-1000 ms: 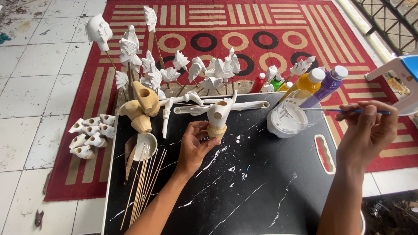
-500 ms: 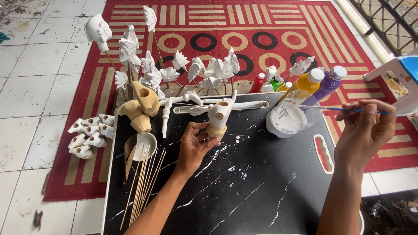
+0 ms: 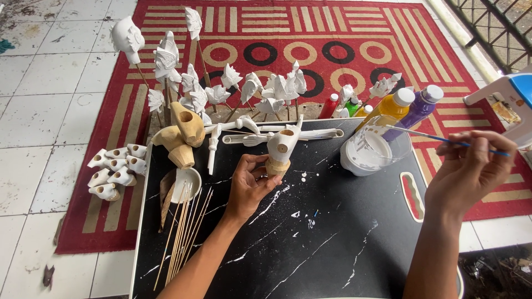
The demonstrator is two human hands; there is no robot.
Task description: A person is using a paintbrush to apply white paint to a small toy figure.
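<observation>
From my head camera, looking down: my left hand (image 3: 249,185) had its fingers clamped round the bare wooden base of a small carved figure (image 3: 282,149), its upper part painted white, held upright just above the black table (image 3: 332,238). My right hand (image 3: 471,171) was up and off to the side, fingers pinched together on a thin blue-handled paintbrush (image 3: 438,137), the tip pointing out over the white paint bowl (image 3: 371,152) that sat on the table's far edge.

Just behind the bowl stood a yellow bottle (image 3: 390,108) and a purple bottle (image 3: 418,108), leaning side by side, with smaller red and green bottles (image 3: 341,105) next to them. Over on the left, unpainted wooden pieces (image 3: 183,133) lay piled near the corner, a small white dish (image 3: 185,180) sat below them, and a bundle of thin wooden sticks (image 3: 185,232) fanned out towards me. White paint streaks marked the table's surface.

Past the table, a row of white-painted figures on sticks (image 3: 249,88) stood upright over the red patterned rug (image 3: 310,33). More white figures (image 3: 113,171) lay bunched on the rug just beside the table's left edge.
</observation>
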